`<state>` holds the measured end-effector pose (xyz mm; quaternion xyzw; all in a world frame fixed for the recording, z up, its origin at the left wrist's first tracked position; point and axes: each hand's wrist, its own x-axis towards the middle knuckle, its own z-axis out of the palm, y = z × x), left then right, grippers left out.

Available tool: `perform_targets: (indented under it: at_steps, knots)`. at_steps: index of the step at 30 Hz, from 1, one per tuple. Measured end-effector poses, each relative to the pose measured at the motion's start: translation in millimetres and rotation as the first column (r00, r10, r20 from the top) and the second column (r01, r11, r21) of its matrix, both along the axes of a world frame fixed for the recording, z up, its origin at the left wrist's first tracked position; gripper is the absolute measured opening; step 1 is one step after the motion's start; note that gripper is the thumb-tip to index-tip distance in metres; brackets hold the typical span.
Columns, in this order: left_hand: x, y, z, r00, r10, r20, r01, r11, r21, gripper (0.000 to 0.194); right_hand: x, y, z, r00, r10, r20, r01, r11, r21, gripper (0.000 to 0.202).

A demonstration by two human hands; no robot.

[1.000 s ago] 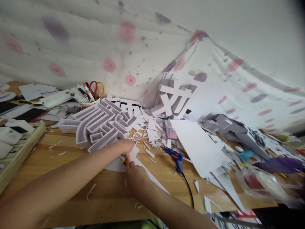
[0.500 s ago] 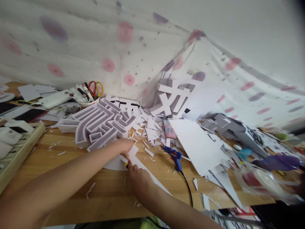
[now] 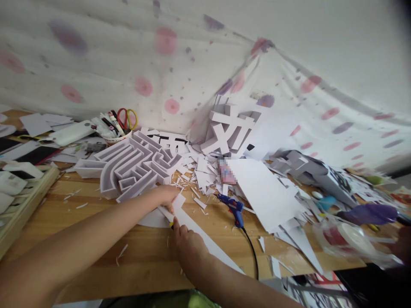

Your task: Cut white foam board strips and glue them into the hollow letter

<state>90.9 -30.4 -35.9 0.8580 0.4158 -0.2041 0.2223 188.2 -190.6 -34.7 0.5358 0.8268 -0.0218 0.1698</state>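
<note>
My left hand (image 3: 167, 197) bears down on a cut white board (image 3: 205, 235), its fingertips bunched at the upper end. Just below, my right hand (image 3: 191, 244) is closed around a utility knife (image 3: 171, 225), of which only a bit of yellow and black handle shows. The blade end points up and left over the white piece, close under my left fingers. The two hands nearly touch. Behind my left hand lies a large hollow white letter form (image 3: 135, 164) with raised walls. Right of my hands a blue glue gun (image 3: 236, 208) rests on the wooden table.
White offcuts (image 3: 204, 173) are heaped mid-table, with another raised white character (image 3: 229, 128) leaning behind. A large white sheet (image 3: 266, 192) and a tape roll (image 3: 346, 239) lie right. At the left stand a pen cup (image 3: 115, 136) with scissors (image 3: 126, 119) and a wooden tray (image 3: 30, 205).
The right hand and the knife have shifted only slightly. The white board's lower end shows a little further to the right. The left hand stays in place.
</note>
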Motion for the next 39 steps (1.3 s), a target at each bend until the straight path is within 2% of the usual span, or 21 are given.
perform_targets:
  at_steps: [4,7,14,21,32,39]
  knots:
    - [-1,1,-2.5,1.000,-0.004,-0.005,0.004,1.000,0.010,0.035,7,-3,0.9,0.998,-0.001,-0.064,0.001,1.000,0.006,0.066]
    - [-1,1,-3.6,1.000,-0.004,-0.003,0.004,1.000,0.011,0.035,9,-4,0.3,0.995,-0.030,-0.097,0.034,0.999,0.040,0.064]
    - [-4,1,-8.7,1.000,-0.005,0.030,0.004,0.999,0.033,0.037,-8,11,-12.6,0.985,-0.060,-0.160,0.067,0.997,0.035,0.058]
    - [-3,0,-5.7,1.000,0.000,0.025,-0.001,1.000,0.027,0.033,-13,21,-11.4,0.981,-0.056,-0.186,0.063,0.997,0.033,0.057]
    - [-2,0,-2.9,1.000,0.009,0.021,-0.009,1.000,0.009,0.033,-21,27,3.3,0.997,-0.036,-0.061,0.035,0.999,-0.015,0.062]
    - [-2,-2,-0.1,1.000,-0.001,0.022,0.001,1.000,0.012,0.034,-17,16,1.0,0.999,0.025,-0.028,-0.024,0.999,0.036,0.062]
